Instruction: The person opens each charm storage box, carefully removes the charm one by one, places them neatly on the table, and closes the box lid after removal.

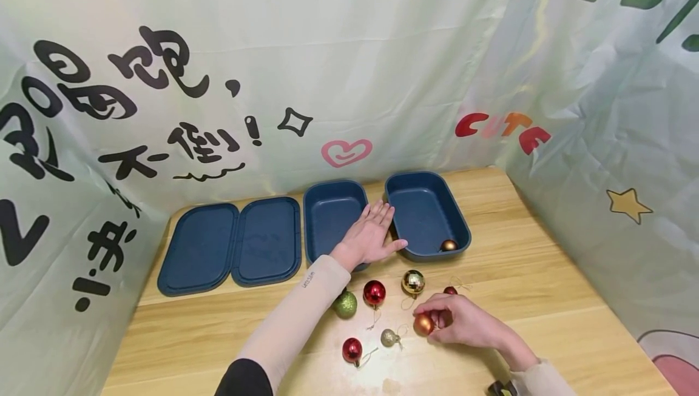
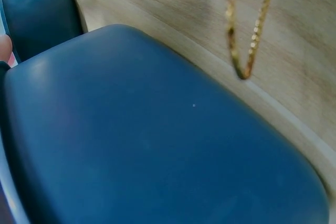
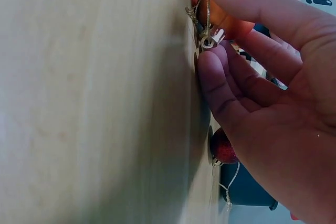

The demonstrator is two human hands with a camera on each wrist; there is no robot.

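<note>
In the head view my left hand point(image 1: 367, 239) is spread with straight fingers over the gap between two blue boxes. Its fingertips and thumb lie at the left rim of the right box point(image 1: 431, 214), which holds one copper-coloured Christmas ball point(image 1: 449, 245). The other box point(image 1: 333, 211) is partly hidden by that hand. Lower right, my right hand point(image 1: 464, 321) pinches an orange Christmas ball point(image 1: 423, 324) between thumb and fingers, low over the table. From the right wrist, the ball's metal cap point(image 3: 209, 40) and gold string show beside the fingertips.
Around the right hand lie a gold faceted ball point(image 1: 413, 282), a small dark red ball point(image 1: 450, 290), red balls point(image 1: 374, 293), a green glitter ball point(image 1: 345, 304) and a small pale gold ball point(image 1: 389, 338). Two blue lids point(image 1: 199, 247) lie at the left. A printed cloth point(image 1: 349, 80) hangs behind.
</note>
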